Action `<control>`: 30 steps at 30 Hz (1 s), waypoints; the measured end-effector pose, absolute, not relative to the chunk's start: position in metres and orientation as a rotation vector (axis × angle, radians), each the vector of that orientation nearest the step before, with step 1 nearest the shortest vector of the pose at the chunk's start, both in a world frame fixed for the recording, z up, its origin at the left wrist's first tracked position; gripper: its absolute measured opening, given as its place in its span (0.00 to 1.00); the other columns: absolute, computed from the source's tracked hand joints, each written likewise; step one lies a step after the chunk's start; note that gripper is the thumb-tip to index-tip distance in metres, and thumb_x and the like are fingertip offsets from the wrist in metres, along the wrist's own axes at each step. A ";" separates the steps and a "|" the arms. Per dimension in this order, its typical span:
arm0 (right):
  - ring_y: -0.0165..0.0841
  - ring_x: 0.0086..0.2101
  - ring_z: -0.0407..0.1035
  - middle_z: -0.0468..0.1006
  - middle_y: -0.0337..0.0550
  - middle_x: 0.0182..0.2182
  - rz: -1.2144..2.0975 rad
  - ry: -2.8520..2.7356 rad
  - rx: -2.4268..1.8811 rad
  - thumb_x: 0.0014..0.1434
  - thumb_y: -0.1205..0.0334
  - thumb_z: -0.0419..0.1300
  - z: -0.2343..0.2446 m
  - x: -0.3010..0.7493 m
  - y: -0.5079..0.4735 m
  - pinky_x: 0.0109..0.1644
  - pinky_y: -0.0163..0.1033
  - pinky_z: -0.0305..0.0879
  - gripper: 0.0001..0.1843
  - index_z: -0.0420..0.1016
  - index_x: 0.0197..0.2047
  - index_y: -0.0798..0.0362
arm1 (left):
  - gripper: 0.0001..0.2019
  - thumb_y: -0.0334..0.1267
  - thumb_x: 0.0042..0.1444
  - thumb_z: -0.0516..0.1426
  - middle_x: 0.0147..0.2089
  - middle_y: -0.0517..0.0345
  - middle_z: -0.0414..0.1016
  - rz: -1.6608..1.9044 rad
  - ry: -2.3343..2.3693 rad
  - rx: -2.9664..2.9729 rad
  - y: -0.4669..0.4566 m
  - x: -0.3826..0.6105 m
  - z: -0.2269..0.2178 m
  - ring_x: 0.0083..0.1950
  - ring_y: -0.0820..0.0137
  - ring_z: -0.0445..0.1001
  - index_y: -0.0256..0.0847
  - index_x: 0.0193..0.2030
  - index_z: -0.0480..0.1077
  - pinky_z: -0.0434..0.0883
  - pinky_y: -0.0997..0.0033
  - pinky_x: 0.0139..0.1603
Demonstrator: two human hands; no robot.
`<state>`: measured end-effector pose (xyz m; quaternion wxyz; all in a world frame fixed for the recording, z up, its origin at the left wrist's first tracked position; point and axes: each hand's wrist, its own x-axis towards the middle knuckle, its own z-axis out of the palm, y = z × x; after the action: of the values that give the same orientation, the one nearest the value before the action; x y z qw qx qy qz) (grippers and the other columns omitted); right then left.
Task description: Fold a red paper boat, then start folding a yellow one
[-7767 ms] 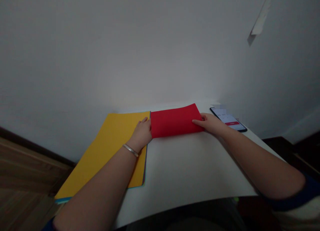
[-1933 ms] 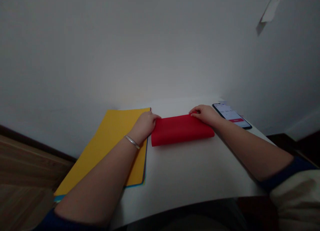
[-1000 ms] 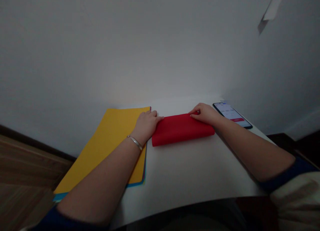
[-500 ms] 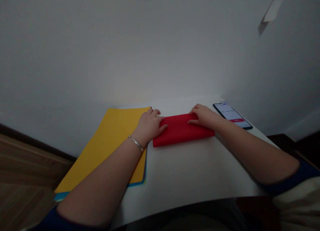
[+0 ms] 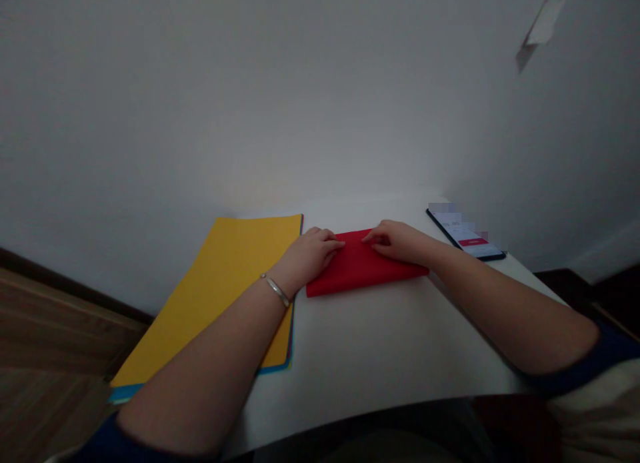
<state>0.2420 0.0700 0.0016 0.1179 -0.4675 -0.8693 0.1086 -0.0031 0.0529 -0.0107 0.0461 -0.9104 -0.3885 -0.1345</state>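
A folded red paper sheet (image 5: 367, 273) lies flat on the white table (image 5: 380, 343). My left hand (image 5: 310, 253), a silver bracelet on its wrist, rests on the sheet's left part with fingers stretched flat toward the middle. My right hand (image 5: 397, 241) presses on the top middle of the sheet, fingers extended and lying flat. The fingertips of the two hands nearly meet over the paper's far edge.
A stack of coloured paper with a yellow sheet on top (image 5: 225, 289) lies left of the red sheet, overhanging the table's near-left edge. A phone with a lit screen (image 5: 465, 235) sits at the right, near the wall. A wooden floor shows at the left.
The red sheet has been folded over into a narrower strip. Both hands have slid from its outer ends toward the middle, flattening it along the far edge.
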 end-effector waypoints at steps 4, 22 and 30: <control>0.39 0.39 0.72 0.78 0.49 0.40 0.308 -2.522 -1.390 0.54 0.51 0.64 0.001 0.240 0.066 0.46 0.41 0.66 0.20 0.80 0.47 0.51 | 0.16 0.43 0.64 0.53 0.49 0.48 0.74 -0.368 -1.246 -2.772 0.045 0.001 -0.005 0.50 0.62 0.70 0.40 0.53 0.74 0.68 0.61 0.55; 0.45 0.43 0.70 0.72 0.54 0.46 -0.007 -2.566 -1.523 0.52 0.33 0.57 0.006 0.228 0.044 0.44 0.46 0.68 0.34 0.75 0.49 0.52 | 0.29 0.55 0.62 0.49 0.59 0.39 0.68 -0.245 -1.377 -2.631 0.024 0.015 -0.006 0.58 0.52 0.66 0.32 0.59 0.66 0.63 0.52 0.59; 0.48 0.47 0.68 0.72 0.56 0.48 -0.030 -2.596 -1.527 0.48 0.29 0.58 0.008 0.226 0.041 0.45 0.48 0.68 0.40 0.73 0.52 0.52 | 0.44 0.70 0.53 0.48 0.68 0.36 0.57 -0.182 -1.527 -2.635 0.024 0.014 -0.014 0.70 0.46 0.54 0.36 0.66 0.60 0.52 0.44 0.67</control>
<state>0.2257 0.0407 0.0076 0.0645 -0.5059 -0.8601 -0.0100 0.0145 0.0239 -0.0144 0.0453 -0.8629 -0.4999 -0.0596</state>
